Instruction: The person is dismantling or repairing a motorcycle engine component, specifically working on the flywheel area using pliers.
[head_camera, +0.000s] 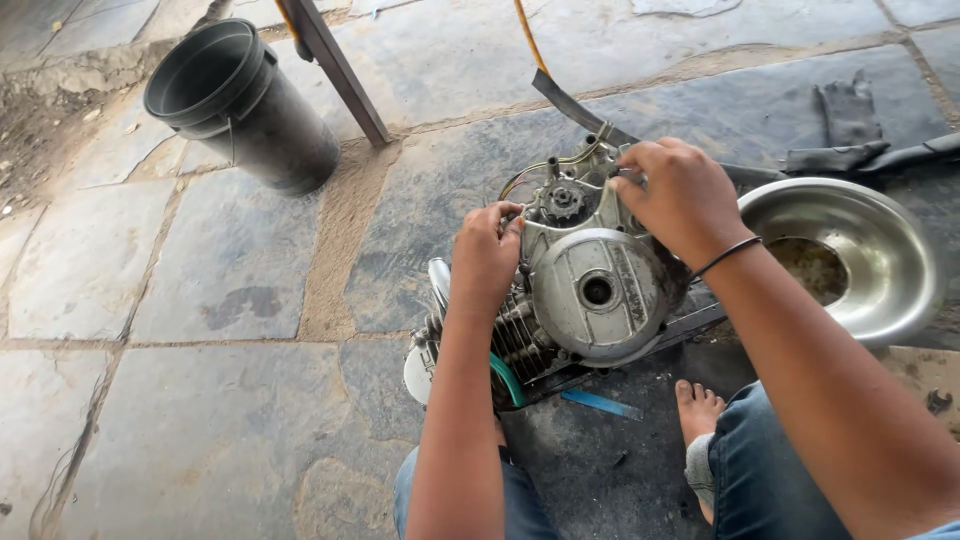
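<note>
A grey motorcycle engine (590, 290) stands on the stone floor between my knees, its round side cover facing up. A small sprocket (563, 203) shows near its top. My left hand (485, 255) grips the engine's left edge by the cooling fins. My right hand (680, 195) is closed over the engine's upper right corner, where thin wires and a cable come out. Whether it pinches a small part is hidden by the fingers. A black band circles my right wrist.
A steel bowl (880, 290) with dirty residue sits to the right. A black bucket (235, 100) leans at the upper left beside a slanted metal leg (340, 70). Dark rags (845, 125) lie at the upper right. A blue strip (600, 403) lies near my bare foot (697, 408).
</note>
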